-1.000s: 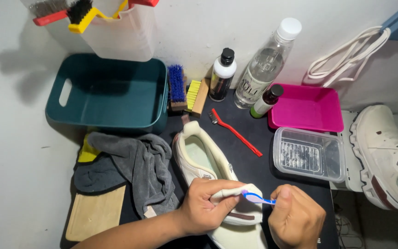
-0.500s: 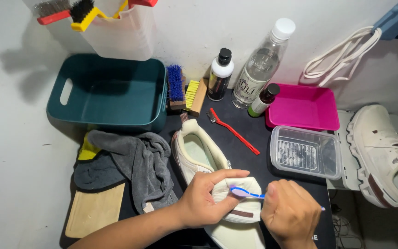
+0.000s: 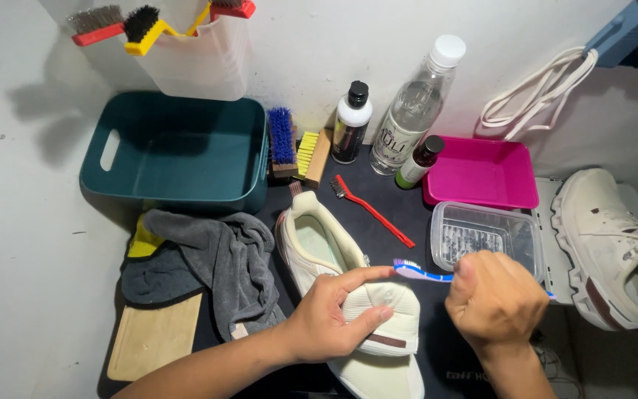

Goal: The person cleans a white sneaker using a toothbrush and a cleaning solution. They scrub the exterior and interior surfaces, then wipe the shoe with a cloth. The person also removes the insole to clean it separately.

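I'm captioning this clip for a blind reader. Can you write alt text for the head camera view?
The left hand grips the toe of a cream sneaker on a dark mat while the right hand holds a blue toothbrush beside it. Around them lie a grey cloth, a teal tub, a red brush, bottles and a pink tray.

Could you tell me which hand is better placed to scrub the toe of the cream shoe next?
The right hand: it already grips the blue toothbrush, bristles just above the cream shoe. The left hand is pressing the toe down.
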